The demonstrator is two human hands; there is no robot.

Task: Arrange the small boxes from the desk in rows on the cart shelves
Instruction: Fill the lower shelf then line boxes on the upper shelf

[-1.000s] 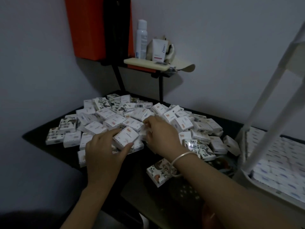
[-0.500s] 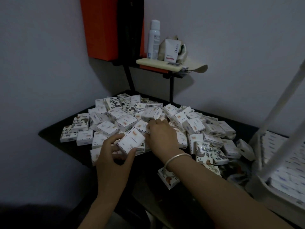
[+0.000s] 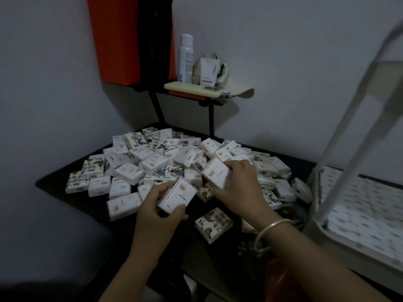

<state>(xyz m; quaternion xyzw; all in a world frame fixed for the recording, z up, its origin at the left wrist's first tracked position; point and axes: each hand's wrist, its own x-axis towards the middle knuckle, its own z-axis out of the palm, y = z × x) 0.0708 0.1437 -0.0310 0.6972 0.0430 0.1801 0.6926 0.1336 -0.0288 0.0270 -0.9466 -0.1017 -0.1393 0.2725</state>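
A heap of several small white boxes [image 3: 152, 164] covers the black desk [image 3: 65, 192]. My left hand [image 3: 159, 212] grips one white box [image 3: 177, 197] with a dashed border, lifted and tilted at the heap's front edge. My right hand [image 3: 239, 184], with a silver bangle on the wrist, holds a second white box [image 3: 216, 173] just above the heap. A patterned box [image 3: 213, 223] lies alone on the desk under my right forearm. At the right stands the white cart [image 3: 327, 149], its shelf [image 3: 359, 210] filled with rows of boxes.
An orange and black case [image 3: 120, 40] hangs on the wall above the desk. A small raised shelf [image 3: 196, 92] carries a spray can [image 3: 186, 57], a tube and a phone. The cart's slanted white posts cross the right side of the view.
My left hand has lifted its box off the heap and drawn it toward me. My right hand has closed round a second box and raised it. The view has shifted slightly.
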